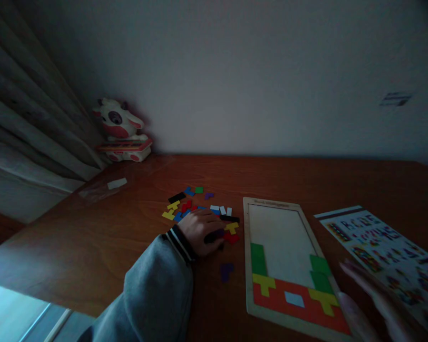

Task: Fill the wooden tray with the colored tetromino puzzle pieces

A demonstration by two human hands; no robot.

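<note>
My left hand (199,232) lies low over a loose pile of flat coloured puzzle pieces, fingers stretched out and thumb apart. Touching or close to its fingertips are a black bar piece (229,218), a yellow piece (231,228) and a red piece (231,238). What lies under the palm is hidden. A purple piece (227,272) sits by itself nearer to me. The wooden puzzle tray (248,294) holds green, yellow, red and white pieces along its near end and lower sides. Blurred, my right hand (381,304) hovers by the tray's near right corner, thumb and fingers apart.
To the right lies a printed pattern sheet (381,251), partly behind my right hand. A toy cow with a keyboard (123,130) stands at the back left by the curtain (32,104). Clear plastic with a white label (117,183) lies on the brown table (128,228).
</note>
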